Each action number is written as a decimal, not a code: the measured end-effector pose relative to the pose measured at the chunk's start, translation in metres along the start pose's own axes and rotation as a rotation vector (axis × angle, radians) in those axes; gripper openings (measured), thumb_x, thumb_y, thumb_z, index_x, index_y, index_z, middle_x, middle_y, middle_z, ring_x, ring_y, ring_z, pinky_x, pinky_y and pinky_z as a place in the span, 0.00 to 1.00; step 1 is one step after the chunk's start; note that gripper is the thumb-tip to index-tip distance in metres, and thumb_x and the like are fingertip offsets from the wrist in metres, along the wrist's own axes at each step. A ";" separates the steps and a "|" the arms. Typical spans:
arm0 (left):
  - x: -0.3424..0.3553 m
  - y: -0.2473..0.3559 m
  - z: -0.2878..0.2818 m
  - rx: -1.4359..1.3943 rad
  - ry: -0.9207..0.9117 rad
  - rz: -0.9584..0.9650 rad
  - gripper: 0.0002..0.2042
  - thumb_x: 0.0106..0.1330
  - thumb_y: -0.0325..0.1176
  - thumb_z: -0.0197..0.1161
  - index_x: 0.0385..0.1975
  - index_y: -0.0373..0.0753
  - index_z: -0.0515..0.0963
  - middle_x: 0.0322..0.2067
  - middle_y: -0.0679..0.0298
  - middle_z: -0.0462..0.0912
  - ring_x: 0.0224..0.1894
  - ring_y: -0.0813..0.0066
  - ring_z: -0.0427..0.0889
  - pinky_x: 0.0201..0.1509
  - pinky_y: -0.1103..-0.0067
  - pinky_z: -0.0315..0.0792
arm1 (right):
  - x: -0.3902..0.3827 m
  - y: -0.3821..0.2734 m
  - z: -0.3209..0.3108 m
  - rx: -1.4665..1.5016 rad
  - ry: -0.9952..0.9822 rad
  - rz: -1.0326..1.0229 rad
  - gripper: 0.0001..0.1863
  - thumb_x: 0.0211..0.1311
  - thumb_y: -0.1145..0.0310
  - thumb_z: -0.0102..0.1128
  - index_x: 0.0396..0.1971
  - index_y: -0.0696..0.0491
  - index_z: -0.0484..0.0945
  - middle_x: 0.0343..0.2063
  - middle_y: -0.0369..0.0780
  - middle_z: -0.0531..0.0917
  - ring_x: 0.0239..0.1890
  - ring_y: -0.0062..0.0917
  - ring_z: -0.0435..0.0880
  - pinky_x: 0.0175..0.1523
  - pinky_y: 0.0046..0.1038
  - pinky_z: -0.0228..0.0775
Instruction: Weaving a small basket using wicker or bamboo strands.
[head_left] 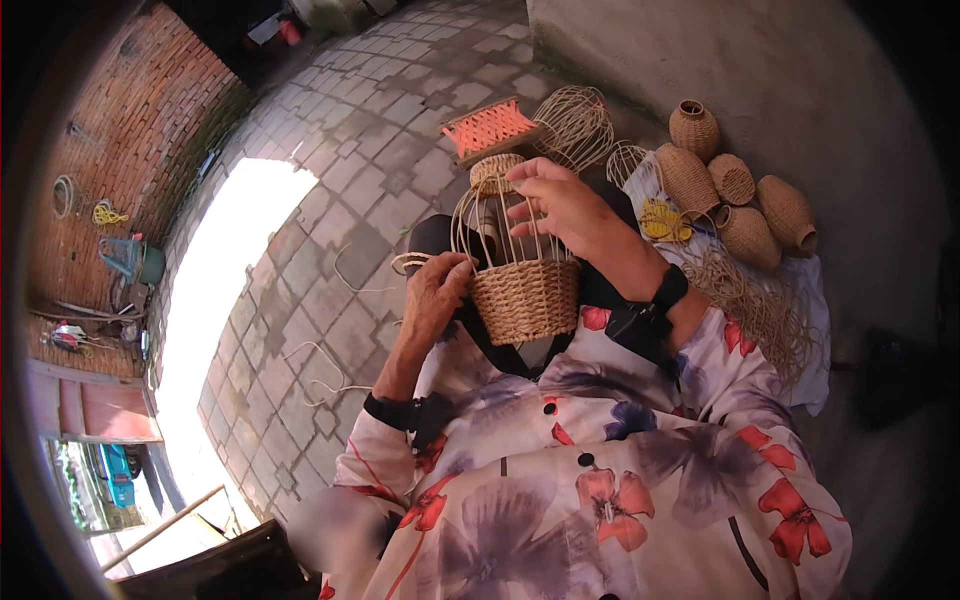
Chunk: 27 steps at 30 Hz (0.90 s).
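A partly woven basket (525, 300) sits in my lap, its braided lower wall turned towards me and its bare upright stakes running up to a small woven ring (495, 172). My left hand (438, 290) is closed on the basket's left side, at the top edge of the weaving. A loop of pale cord (410, 262) sticks out beside that hand's fingers. Across the stakes on the right reaches my right hand (568, 212), with fingers bent and apart. Whether those fingertips touch a stake is hard to make out.
Beyond the basket lie a wooden frame wound with orange cord (490, 130) and a bundle of bent stakes (575, 125). Several finished woven vases (688, 180) stand at right, near loose cord (745, 300) on a white sheet (815, 330). Cord scraps (325, 375) lie on the paving (270, 370).
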<state>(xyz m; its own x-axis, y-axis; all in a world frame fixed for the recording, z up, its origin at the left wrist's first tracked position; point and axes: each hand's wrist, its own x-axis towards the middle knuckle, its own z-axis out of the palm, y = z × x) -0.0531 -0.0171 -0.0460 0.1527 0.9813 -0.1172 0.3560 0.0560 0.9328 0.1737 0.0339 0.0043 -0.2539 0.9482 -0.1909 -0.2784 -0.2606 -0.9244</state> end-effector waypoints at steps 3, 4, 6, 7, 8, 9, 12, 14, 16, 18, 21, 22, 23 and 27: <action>0.002 -0.001 0.001 0.024 0.011 0.030 0.13 0.70 0.38 0.53 0.44 0.39 0.80 0.32 0.66 0.81 0.32 0.79 0.79 0.33 0.81 0.74 | 0.001 -0.004 0.001 0.071 -0.062 0.016 0.17 0.64 0.64 0.54 0.49 0.54 0.68 0.46 0.39 0.71 0.44 0.30 0.76 0.48 0.35 0.74; 0.002 0.002 0.002 0.029 0.001 0.031 0.13 0.70 0.38 0.53 0.44 0.39 0.80 0.32 0.66 0.81 0.32 0.79 0.79 0.33 0.81 0.74 | 0.001 -0.006 0.000 0.078 -0.054 0.013 0.17 0.64 0.64 0.54 0.49 0.54 0.68 0.46 0.39 0.71 0.44 0.30 0.76 0.48 0.35 0.74; 0.002 0.009 0.003 0.040 -0.012 -0.022 0.13 0.70 0.38 0.52 0.43 0.40 0.80 0.32 0.66 0.81 0.32 0.79 0.78 0.34 0.81 0.74 | 0.001 -0.009 -0.002 0.094 -0.087 0.024 0.18 0.63 0.63 0.55 0.49 0.54 0.68 0.47 0.39 0.71 0.48 0.33 0.75 0.50 0.37 0.72; 0.002 0.010 0.003 0.043 -0.018 -0.021 0.13 0.70 0.38 0.52 0.43 0.40 0.80 0.32 0.66 0.81 0.32 0.79 0.78 0.34 0.81 0.74 | 0.000 -0.011 -0.001 0.098 -0.082 0.021 0.18 0.63 0.63 0.55 0.49 0.54 0.68 0.47 0.39 0.71 0.48 0.33 0.75 0.50 0.37 0.72; 0.001 0.011 0.003 0.056 -0.006 -0.037 0.13 0.70 0.38 0.51 0.43 0.40 0.80 0.31 0.66 0.81 0.31 0.79 0.78 0.33 0.81 0.74 | -0.001 -0.013 0.001 0.079 -0.087 0.036 0.18 0.62 0.63 0.56 0.50 0.54 0.68 0.47 0.39 0.71 0.49 0.34 0.75 0.51 0.38 0.72; 0.001 0.011 0.003 0.069 0.005 -0.053 0.13 0.70 0.38 0.51 0.43 0.40 0.80 0.31 0.66 0.81 0.31 0.79 0.78 0.33 0.81 0.74 | -0.002 -0.014 0.001 0.059 -0.091 0.050 0.19 0.62 0.63 0.57 0.50 0.53 0.68 0.48 0.39 0.71 0.50 0.36 0.75 0.52 0.38 0.71; 0.002 0.014 0.003 0.104 -0.007 -0.036 0.13 0.70 0.38 0.51 0.44 0.40 0.80 0.32 0.66 0.81 0.29 0.79 0.78 0.31 0.82 0.74 | -0.003 -0.011 -0.007 0.128 -0.124 0.031 0.20 0.61 0.63 0.57 0.51 0.53 0.67 0.48 0.39 0.71 0.51 0.37 0.75 0.51 0.38 0.72; 0.004 0.012 0.004 0.102 -0.001 -0.026 0.13 0.70 0.38 0.51 0.44 0.40 0.80 0.31 0.66 0.81 0.28 0.79 0.78 0.30 0.82 0.74 | -0.004 -0.012 -0.007 0.133 -0.119 0.038 0.20 0.61 0.63 0.58 0.51 0.53 0.67 0.48 0.39 0.71 0.50 0.37 0.75 0.51 0.39 0.72; 0.005 0.011 0.005 0.099 0.005 -0.015 0.13 0.70 0.39 0.51 0.44 0.41 0.80 0.31 0.66 0.81 0.28 0.79 0.78 0.28 0.82 0.73 | -0.004 -0.013 -0.005 0.138 -0.113 0.045 0.20 0.61 0.63 0.58 0.51 0.53 0.67 0.48 0.39 0.71 0.50 0.38 0.76 0.51 0.39 0.72; 0.004 0.013 0.005 0.083 0.016 -0.056 0.13 0.70 0.38 0.53 0.46 0.39 0.78 0.32 0.70 0.79 0.28 0.86 0.75 0.27 0.86 0.71 | -0.004 -0.013 -0.002 0.129 -0.093 0.051 0.21 0.61 0.64 0.59 0.51 0.53 0.67 0.47 0.39 0.72 0.47 0.34 0.76 0.49 0.36 0.72; -0.002 0.022 0.002 -0.013 0.051 0.002 0.13 0.68 0.36 0.57 0.49 0.38 0.77 0.34 0.68 0.80 0.29 0.84 0.76 0.28 0.85 0.72 | -0.008 -0.009 -0.001 0.017 -0.054 -0.026 0.24 0.59 0.63 0.63 0.52 0.53 0.66 0.42 0.39 0.73 0.40 0.25 0.76 0.41 0.26 0.71; -0.005 0.031 0.002 -0.020 0.059 0.008 0.13 0.68 0.36 0.57 0.49 0.38 0.77 0.34 0.68 0.80 0.29 0.84 0.76 0.28 0.85 0.72 | -0.010 -0.011 -0.005 0.007 -0.060 -0.029 0.24 0.59 0.63 0.63 0.52 0.53 0.66 0.42 0.39 0.73 0.40 0.25 0.76 0.41 0.26 0.71; -0.009 0.039 0.001 -0.066 0.182 0.115 0.14 0.67 0.35 0.59 0.49 0.37 0.76 0.35 0.67 0.80 0.29 0.83 0.76 0.29 0.85 0.73 | -0.012 -0.011 -0.011 -0.066 0.012 -0.121 0.27 0.56 0.63 0.66 0.52 0.55 0.65 0.38 0.38 0.73 0.35 0.21 0.73 0.35 0.23 0.68; -0.036 0.052 -0.019 -0.136 0.282 0.232 0.12 0.65 0.35 0.62 0.44 0.37 0.78 0.30 0.67 0.78 0.28 0.83 0.76 0.29 0.86 0.72 | -0.028 -0.020 -0.035 -0.138 0.141 -0.238 0.34 0.50 0.63 0.72 0.54 0.57 0.64 0.31 0.35 0.73 0.25 0.13 0.68 0.24 0.16 0.60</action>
<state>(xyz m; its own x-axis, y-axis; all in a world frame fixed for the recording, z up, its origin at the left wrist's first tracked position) -0.0578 -0.0460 0.0131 -0.0517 0.9818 0.1828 0.2131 -0.1679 0.9625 0.2190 0.0187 0.0165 -0.0628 0.9980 0.0009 -0.1837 -0.0107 -0.9829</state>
